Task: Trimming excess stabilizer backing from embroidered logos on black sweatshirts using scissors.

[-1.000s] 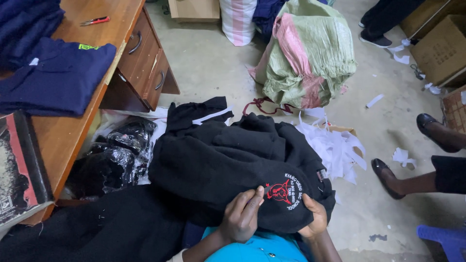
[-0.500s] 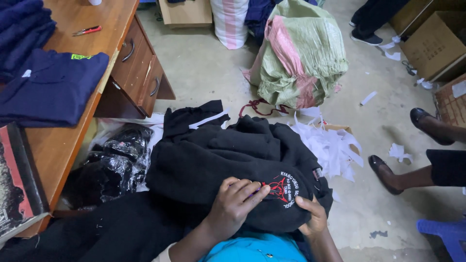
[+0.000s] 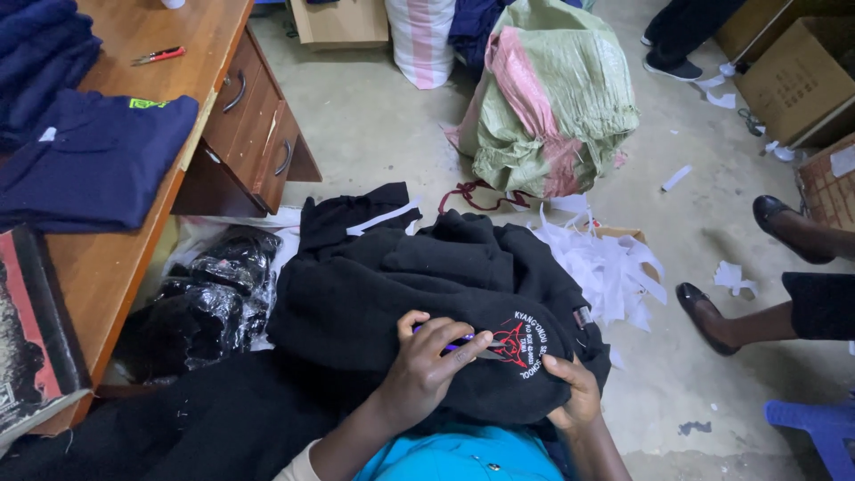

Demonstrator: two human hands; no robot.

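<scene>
A black garment (image 3: 419, 276) with a red and white embroidered emblem (image 3: 521, 343) lies bunched over my lap. My left hand (image 3: 427, 361) rests on it just left of the emblem, fingers curled around a small purple-handled tool (image 3: 459, 341) whose tip points at the stitching. My right hand (image 3: 570, 392) grips the garment's lower edge beneath the emblem, thumb on top of the cloth. More black cloth (image 3: 178, 428) spreads to the lower left.
A wooden desk (image 3: 107, 267) with drawers stands at left, carrying folded navy garments (image 3: 89, 165) and a red-handled tool (image 3: 158, 55). Plastic-wrapped black bundles (image 3: 214, 294), white paper scraps (image 3: 606, 267) and a green sack (image 3: 552, 98) lie on the floor. Another person's feet (image 3: 712, 312) are at right.
My left hand slid right across the garment toward the emblem, and the purple-handled tool now shows between its fingers. My right hand stayed on the lower edge.
</scene>
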